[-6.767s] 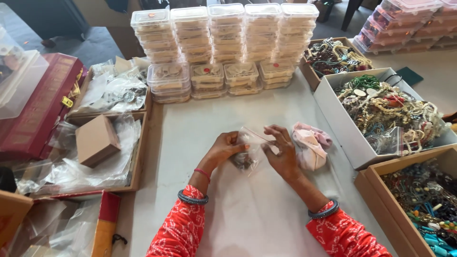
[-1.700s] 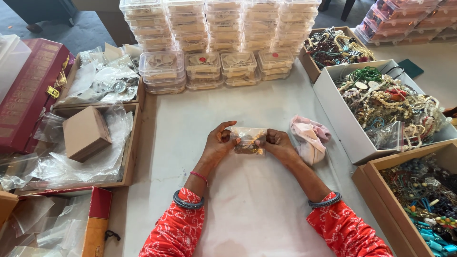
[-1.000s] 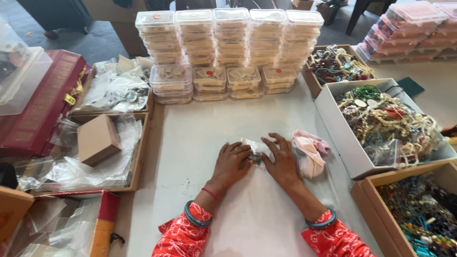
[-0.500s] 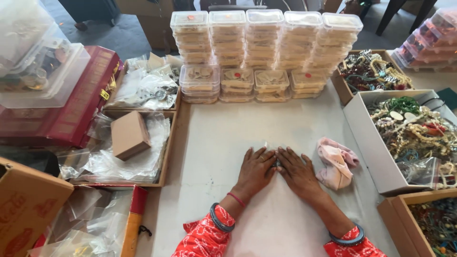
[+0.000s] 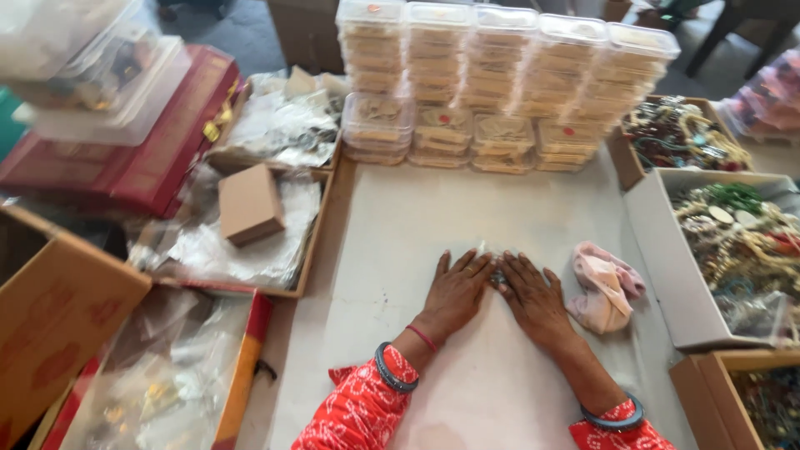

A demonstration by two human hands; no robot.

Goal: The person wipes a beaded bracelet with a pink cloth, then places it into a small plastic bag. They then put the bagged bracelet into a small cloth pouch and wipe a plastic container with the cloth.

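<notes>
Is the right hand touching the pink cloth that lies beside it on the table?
Apart. In the head view the right hand lies flat on the table, and a strip of bare table shows between it and the pink cloth.

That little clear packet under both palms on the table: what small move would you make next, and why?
Probably lift the palms and pick the packet up. Both the left hand and right hand lie flat, side by side, covering the small clear packet, so only a sliver shows between them. It looks pressed flat against the white table cover.
</notes>
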